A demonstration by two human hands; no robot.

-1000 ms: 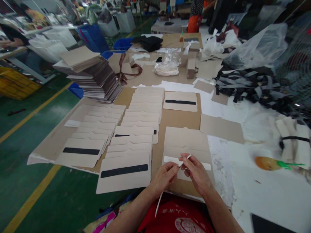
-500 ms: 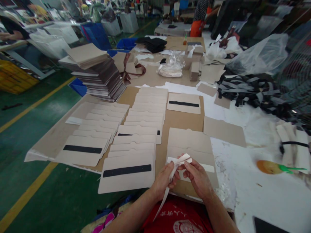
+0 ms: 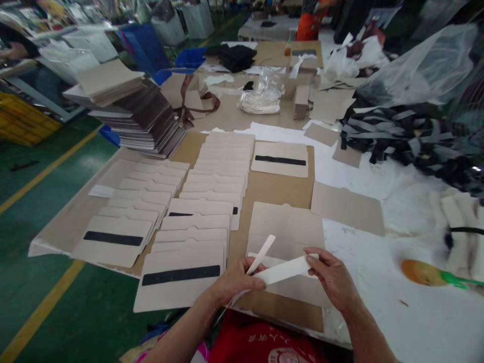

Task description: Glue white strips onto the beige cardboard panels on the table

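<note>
My left hand (image 3: 234,282) pinches one end of a thin white backing strip (image 3: 260,255) that sticks up and to the right. My right hand (image 3: 333,277) grips the other end of a wider white tape strip (image 3: 285,270), lifted just above a beige card (image 3: 287,232) on the brown cardboard sheet (image 3: 272,189). The two strips fork apart between my hands. Left of my hands lie overlapping rows of beige cards (image 3: 196,222), some with a black stripe (image 3: 180,275).
A tall stack of cards (image 3: 132,116) stands at the back left. Black straps (image 3: 408,141) pile up at the right, with a clear plastic bag (image 3: 419,70) behind them. An orange and green tool (image 3: 431,273) lies at the right. A person in orange (image 3: 306,25) stands far off.
My hands have moved apart. The right hand pulled the wide white strip rightward and off the card, while the thin backing peeled away in the left hand.
</note>
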